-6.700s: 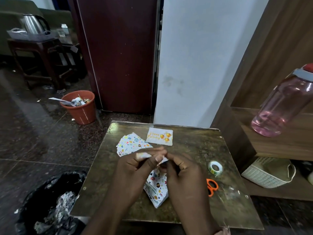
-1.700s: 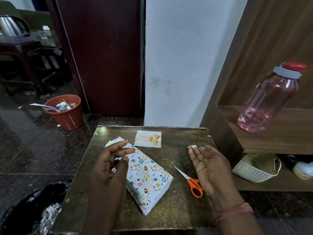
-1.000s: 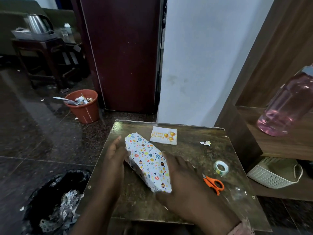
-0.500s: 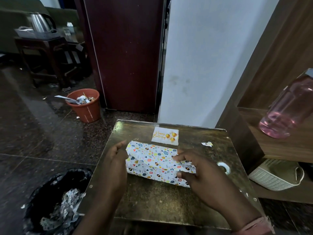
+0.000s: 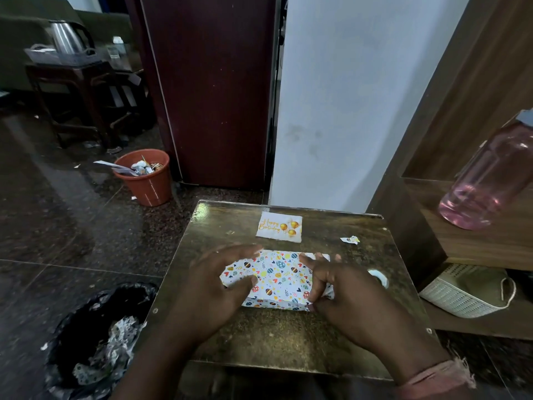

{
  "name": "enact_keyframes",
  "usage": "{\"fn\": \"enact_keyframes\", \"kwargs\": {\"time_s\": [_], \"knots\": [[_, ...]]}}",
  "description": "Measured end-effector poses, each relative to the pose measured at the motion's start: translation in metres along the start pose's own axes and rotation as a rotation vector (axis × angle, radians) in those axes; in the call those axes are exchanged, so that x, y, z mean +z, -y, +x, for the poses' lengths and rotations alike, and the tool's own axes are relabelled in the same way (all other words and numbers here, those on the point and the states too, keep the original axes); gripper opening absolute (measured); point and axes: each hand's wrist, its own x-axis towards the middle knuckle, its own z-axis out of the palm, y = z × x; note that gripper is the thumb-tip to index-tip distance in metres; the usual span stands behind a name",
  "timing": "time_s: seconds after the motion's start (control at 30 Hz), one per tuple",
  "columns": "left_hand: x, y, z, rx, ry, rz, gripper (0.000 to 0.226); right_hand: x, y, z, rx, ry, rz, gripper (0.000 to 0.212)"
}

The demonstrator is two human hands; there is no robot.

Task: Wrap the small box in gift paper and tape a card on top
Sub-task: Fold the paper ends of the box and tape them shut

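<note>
The small box (image 5: 278, 277), wrapped in white paper printed with coloured eggs and hearts, lies flat and crosswise in the middle of the small brown table (image 5: 288, 342). My left hand (image 5: 213, 287) grips its left end, fingers curled over the top edge. My right hand (image 5: 343, 295) holds the right end, fingers curled round the paper there. A white "Happy Birthday" card (image 5: 279, 226) with gold balloons lies flat behind the box. The tape roll (image 5: 379, 277) peeks out just past my right hand.
A paper scrap (image 5: 350, 239) lies at the table's back right. A black-lined bin (image 5: 95, 336) stands at the left of the table, an orange waste bucket (image 5: 144, 176) further back. On the right are a wooden shelf with a pink bottle (image 5: 490, 180) and a white basket (image 5: 464, 290).
The box was lying diagonally and has been turned to lie crosswise, flat on the table. Both hands have moved with it to its two ends. The scissors are hidden now.
</note>
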Motion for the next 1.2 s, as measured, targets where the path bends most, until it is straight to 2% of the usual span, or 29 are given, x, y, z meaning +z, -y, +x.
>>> {"fn": "enact_keyframes", "kwargs": {"time_s": [0.1, 0.2, 0.3, 0.4, 0.5, 0.77, 0.9, 1.07, 1.2], "knots": [[-0.01, 0.011, 0.003, 0.042, 0.077, -0.039, 0.036, -0.001, 0.0, -0.001, -0.018, 0.021, 0.016, 0.03], [-0.015, 0.021, 0.003, 0.046, 0.13, -0.044, 0.042, -0.004, 0.004, -0.004, -0.011, 0.034, -0.003, 0.029], [-0.014, 0.028, 0.003, 0.053, 0.136, 0.022, 0.051, -0.002, 0.008, -0.004, 0.005, -0.06, 0.008, 0.042], [-0.013, 0.031, 0.006, 0.087, 0.127, 0.073, 0.052, 0.003, 0.01, 0.0, -0.01, -0.173, -0.012, 0.034], [-0.012, 0.033, 0.006, 0.132, 0.123, 0.136, 0.052, 0.006, 0.006, 0.002, -0.033, -0.207, -0.001, 0.03], [-0.012, 0.03, 0.006, 0.14, 0.121, 0.158, 0.056, 0.0, 0.0, -0.001, -0.085, -0.149, 0.007, 0.025], [-0.012, 0.031, 0.006, 0.12, 0.117, 0.144, 0.052, -0.005, -0.01, -0.007, -0.144, -0.054, 0.009, 0.04], [-0.012, 0.029, 0.007, 0.118, 0.113, 0.11, 0.049, -0.004, -0.02, -0.007, -0.2, -0.135, -0.004, 0.037], [-0.013, 0.029, 0.006, 0.089, 0.126, 0.082, 0.049, -0.007, -0.027, -0.006, -0.17, -0.114, -0.02, 0.03]]}}
